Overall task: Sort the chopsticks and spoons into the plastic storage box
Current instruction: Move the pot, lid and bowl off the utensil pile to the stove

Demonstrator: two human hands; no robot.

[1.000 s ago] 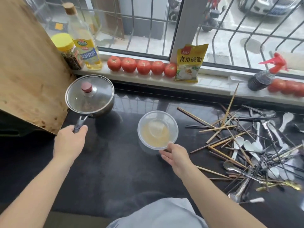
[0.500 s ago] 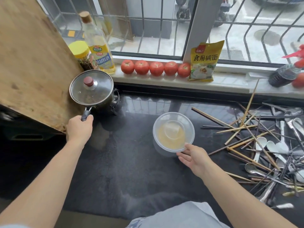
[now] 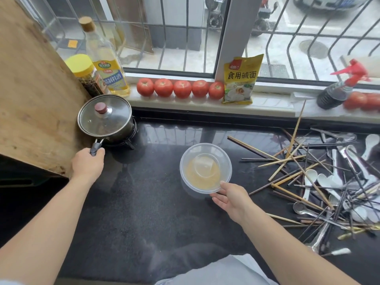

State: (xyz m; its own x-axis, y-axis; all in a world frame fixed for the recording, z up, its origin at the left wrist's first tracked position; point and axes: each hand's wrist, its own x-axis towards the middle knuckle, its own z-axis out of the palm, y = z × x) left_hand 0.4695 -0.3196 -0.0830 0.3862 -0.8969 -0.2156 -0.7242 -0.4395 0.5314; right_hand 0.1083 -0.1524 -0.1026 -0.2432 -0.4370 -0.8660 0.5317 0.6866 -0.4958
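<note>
A round clear plastic box (image 3: 205, 150) with a yellowish bottom stands on the black counter (image 3: 144, 202). My right hand (image 3: 230, 199) pinches its near rim, thumb on top. A tangled pile of wooden and dark chopsticks (image 3: 292, 173) mixed with white and metal spoons (image 3: 310, 175) covers the counter to the right of the box. My left hand (image 3: 87, 165) grips the black handle of a small lidded saucepan (image 3: 104, 118) at the back left.
A big wooden board (image 3: 30, 95) leans at the left behind the saucepan. On the window sill stand an oil bottle (image 3: 104, 60), a yellow-capped jar (image 3: 85, 75), a row of tomatoes (image 3: 181, 88), a yellow packet (image 3: 240, 79) and a red-topped spray bottle (image 3: 339, 89).
The saucepan has slid back and left toward the board and the sill, my left hand still on its handle. My right hand keeps its hold on the box rim.
</note>
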